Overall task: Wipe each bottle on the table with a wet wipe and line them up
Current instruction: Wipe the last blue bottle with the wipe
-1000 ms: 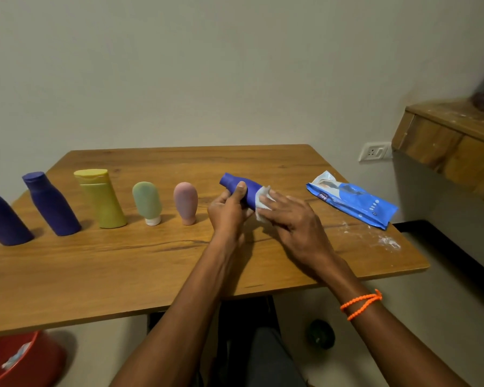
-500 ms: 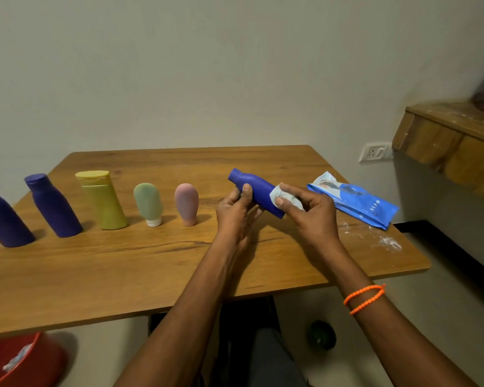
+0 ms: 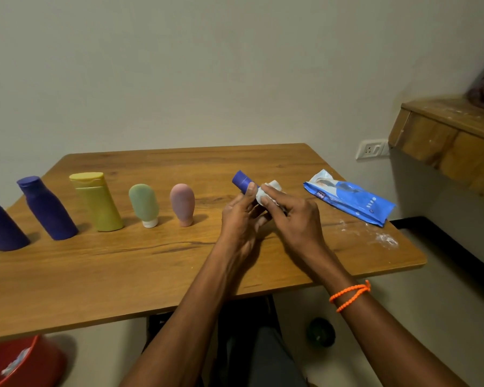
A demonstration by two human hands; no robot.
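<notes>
left hand (image 3: 242, 216) grips a blue bottle (image 3: 242, 180) tilted above the table (image 3: 151, 261), right of the pink bottle (image 3: 182, 203); right hand (image 3: 294, 219) pinches a wet wipe (image 3: 266, 191) against it, left of the wipes pack (image 3: 349, 201).

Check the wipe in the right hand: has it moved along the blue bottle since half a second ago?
Yes. The wet wipe has slid up the blue bottle toward its cap, away from the wipes pack, with the right hand pressing it.
</notes>
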